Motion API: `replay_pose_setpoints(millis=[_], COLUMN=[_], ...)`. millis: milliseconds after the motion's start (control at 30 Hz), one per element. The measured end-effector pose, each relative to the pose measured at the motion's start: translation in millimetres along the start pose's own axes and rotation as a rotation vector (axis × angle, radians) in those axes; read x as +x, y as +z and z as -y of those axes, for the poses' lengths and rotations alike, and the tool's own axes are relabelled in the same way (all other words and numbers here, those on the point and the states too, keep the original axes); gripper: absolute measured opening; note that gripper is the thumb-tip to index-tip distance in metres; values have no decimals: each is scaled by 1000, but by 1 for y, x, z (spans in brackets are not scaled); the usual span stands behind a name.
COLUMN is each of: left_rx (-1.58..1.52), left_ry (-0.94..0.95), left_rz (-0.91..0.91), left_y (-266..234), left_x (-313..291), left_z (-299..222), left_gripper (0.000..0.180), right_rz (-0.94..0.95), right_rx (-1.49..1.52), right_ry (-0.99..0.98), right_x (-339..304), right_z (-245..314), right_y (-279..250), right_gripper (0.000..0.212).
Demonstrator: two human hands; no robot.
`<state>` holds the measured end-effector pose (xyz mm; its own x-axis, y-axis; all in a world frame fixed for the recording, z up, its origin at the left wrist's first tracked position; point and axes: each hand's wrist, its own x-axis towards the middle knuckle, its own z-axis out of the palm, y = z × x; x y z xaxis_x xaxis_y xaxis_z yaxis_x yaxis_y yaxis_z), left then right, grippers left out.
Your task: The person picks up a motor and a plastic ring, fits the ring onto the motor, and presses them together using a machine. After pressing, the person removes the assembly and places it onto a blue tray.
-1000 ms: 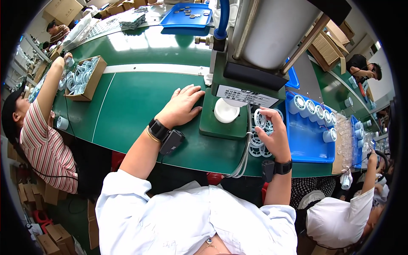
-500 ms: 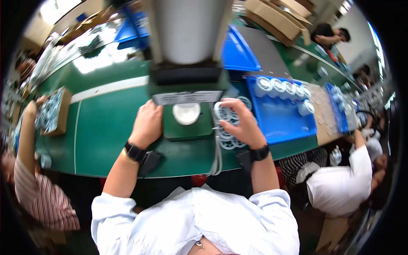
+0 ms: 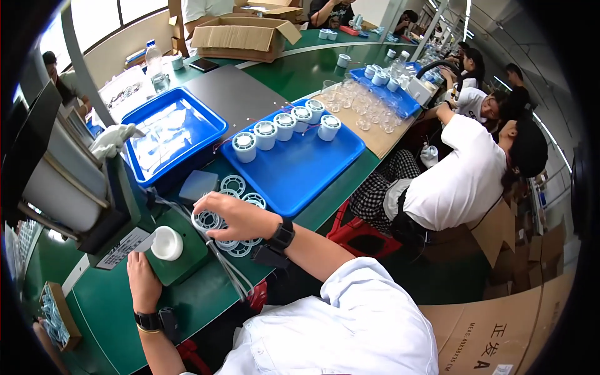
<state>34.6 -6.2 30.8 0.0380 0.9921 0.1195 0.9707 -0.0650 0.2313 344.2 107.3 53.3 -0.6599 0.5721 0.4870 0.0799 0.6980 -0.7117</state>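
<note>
My right hand (image 3: 240, 219) curves its thumb and fingers around a pale slotted plastic ring (image 3: 206, 220) at the left side of a pile of similar rings (image 3: 255, 200). Against the near left side of the press's green base (image 3: 187, 257) rests my left hand (image 3: 144, 284), fingers stretched forward and holding nothing that I can see; its fingertips are partly hidden. On that base sits a white round cup-like part (image 3: 167, 244), beside the upright press (image 3: 69, 187). Grey cables (image 3: 228, 265) run between the base and the rings.
A blue tray (image 3: 300, 178) beyond the rings carries several white cylinders (image 3: 265, 134) with slotted tops and thin wires. Farther left are another blue tray (image 3: 212, 119) and a clear bottle (image 3: 154, 59). A co-worker in a white shirt (image 3: 450, 169) sits to the right, near clear cups (image 3: 356, 103).
The view has swung to the right, so the press now stands at the left and more of the trays and co-workers shows. Both hands keep about the same places at the base and the rings.
</note>
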Motion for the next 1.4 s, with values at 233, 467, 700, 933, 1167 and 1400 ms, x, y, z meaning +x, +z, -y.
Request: replay_pose_setpoints(millis=[233, 467, 700, 933, 1167, 1400], left_rx=[-18, 8, -21, -55, -80, -105], left_ry=[-6, 23, 28, 49, 33, 73], left_rz=[-35, -60, -82, -113, -67, -98], left_y=[-4, -2, -4, -1, -12, -6], left_x=[2, 2, 3, 3, 2, 4], left_z=[-9, -8, -11, -9, -16, -10], left_gripper=[50, 50, 47, 41, 40, 40], right_rz=[-3, 27, 29, 23, 70, 67], right_rx=[18, 30, 30, 31, 35, 27], right_ry=[-18, 28, 22, -3, 64, 59], right_x=[0, -2, -2, -1, -2, -3], right_z=[-1, 3, 3, 2, 3, 4], right_y=[-1, -4, -5, -4, -6, -8], right_gripper=[47, 47, 48, 49, 47, 49])
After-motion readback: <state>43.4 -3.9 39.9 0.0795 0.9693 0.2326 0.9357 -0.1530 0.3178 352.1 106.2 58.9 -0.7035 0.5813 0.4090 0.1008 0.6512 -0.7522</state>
